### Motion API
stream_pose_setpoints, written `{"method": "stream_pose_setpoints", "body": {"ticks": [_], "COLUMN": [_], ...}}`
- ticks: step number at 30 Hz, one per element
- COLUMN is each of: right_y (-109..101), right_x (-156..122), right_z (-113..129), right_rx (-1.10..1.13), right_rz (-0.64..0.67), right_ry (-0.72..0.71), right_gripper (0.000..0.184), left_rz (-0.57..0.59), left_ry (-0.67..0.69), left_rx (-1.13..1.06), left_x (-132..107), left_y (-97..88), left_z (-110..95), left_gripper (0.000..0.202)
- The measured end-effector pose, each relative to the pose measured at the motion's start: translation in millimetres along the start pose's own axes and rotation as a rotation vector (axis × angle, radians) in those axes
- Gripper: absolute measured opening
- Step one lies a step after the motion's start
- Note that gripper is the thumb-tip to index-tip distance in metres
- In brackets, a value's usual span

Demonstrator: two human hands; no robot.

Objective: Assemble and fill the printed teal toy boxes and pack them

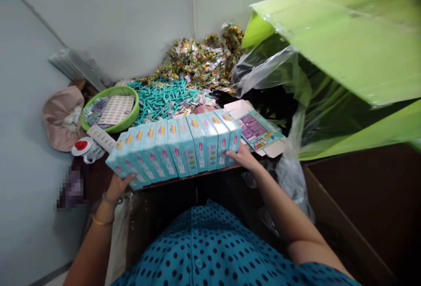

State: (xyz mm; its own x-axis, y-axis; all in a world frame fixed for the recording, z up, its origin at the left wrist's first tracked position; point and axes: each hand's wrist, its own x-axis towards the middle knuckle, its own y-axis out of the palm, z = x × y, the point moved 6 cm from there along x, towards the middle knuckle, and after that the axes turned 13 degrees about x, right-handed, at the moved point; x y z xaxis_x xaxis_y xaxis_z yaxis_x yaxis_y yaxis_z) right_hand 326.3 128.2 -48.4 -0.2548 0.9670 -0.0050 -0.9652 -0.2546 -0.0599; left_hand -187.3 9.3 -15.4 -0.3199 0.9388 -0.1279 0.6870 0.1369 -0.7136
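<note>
A row of several light-blue boxes stands side by side along the front edge of the dark table. My left hand presses against the left end of the row, thumb on the front face. At the right end, my right hand grips the last box, its thumb also in front. The row is squeezed between both hands and looks slightly tilted. Most of my fingers are hidden behind the boxes. To the right of the row lies a flattened printed carton.
Behind the boxes is a heap of teal sticks, with shiny patterned packets against the wall. A green basin and a white cup stand left. At right, a large lime-green carton with plastic lining overhangs the table.
</note>
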Motion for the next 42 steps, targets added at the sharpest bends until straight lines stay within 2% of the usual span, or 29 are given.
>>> {"method": "stream_pose_setpoints", "body": {"ticks": [3, 6, 10, 13, 16, 18, 20, 22, 25, 27, 29, 33, 38, 42], "right_y": [8, 17, 23, 21, 13, 6, -2, -9, -11, -11, -11, -11, -15, -14], "right_x": [-15, -22, -24, -26, -36, -41, -40, -29, -7, 4, 9, 5, 2, 3], "right_z": [-25, -46, -53, -35, 6, 35, 48, 41, 7, -13, -25, -34, -43, -39], "right_rx": [0.001, 0.021, 0.026, 0.004, -0.107, -0.214, -0.299, -0.328, -0.317, -0.288, -0.198, -0.029, -0.087, -0.115], "right_rz": [-0.011, -0.048, -0.093, -0.132, -0.157, -0.151, -0.142, -0.108, -0.004, 0.025, 0.032, 0.030, 0.012, 0.037], "right_ry": [0.010, 0.062, 0.094, 0.085, 0.066, 0.082, 0.162, 0.298, 0.468, 0.497, 0.466, 0.430, 0.448, 0.432], "right_gripper": [0.078, 0.072, 0.070, 0.072, 0.069, 0.069, 0.073, 0.074, 0.070, 0.069, 0.066, 0.057, 0.060, 0.061], "left_rz": [0.038, 0.078, 0.142, 0.140, 0.099, 0.137, 0.235, 0.347, 0.483, 0.526, 0.552, 0.546, 0.502, 0.466], "left_ry": [0.025, -0.016, -0.096, -0.133, -0.125, -0.137, -0.182, -0.270, -0.421, -0.487, -0.532, -0.612, -0.642, -0.644], "left_rx": [0.097, 0.064, 0.007, -0.025, 0.000, 0.047, 0.075, 0.082, 0.007, -0.104, -0.235, -0.417, -0.545, -0.640], "left_x": [-16, -28, -29, -30, -39, -47, -49, -46, -36, -32, -33, -44, -50, -52], "left_y": [27.7, 54.2, 70.6, 66.9, 45.8, 30.5, 22.2, 23.5, 38.5, 48.7, 55.8, 61.9, 71.2, 77.6], "left_z": [17, 25, 25, 19, 8, -1, -8, -12, -12, -10, -9, -5, -6, -13], "left_gripper": [0.080, 0.076, 0.056, 0.055, 0.062, 0.066, 0.068, 0.073, 0.084, 0.086, 0.082, 0.076, 0.072, 0.067]}}
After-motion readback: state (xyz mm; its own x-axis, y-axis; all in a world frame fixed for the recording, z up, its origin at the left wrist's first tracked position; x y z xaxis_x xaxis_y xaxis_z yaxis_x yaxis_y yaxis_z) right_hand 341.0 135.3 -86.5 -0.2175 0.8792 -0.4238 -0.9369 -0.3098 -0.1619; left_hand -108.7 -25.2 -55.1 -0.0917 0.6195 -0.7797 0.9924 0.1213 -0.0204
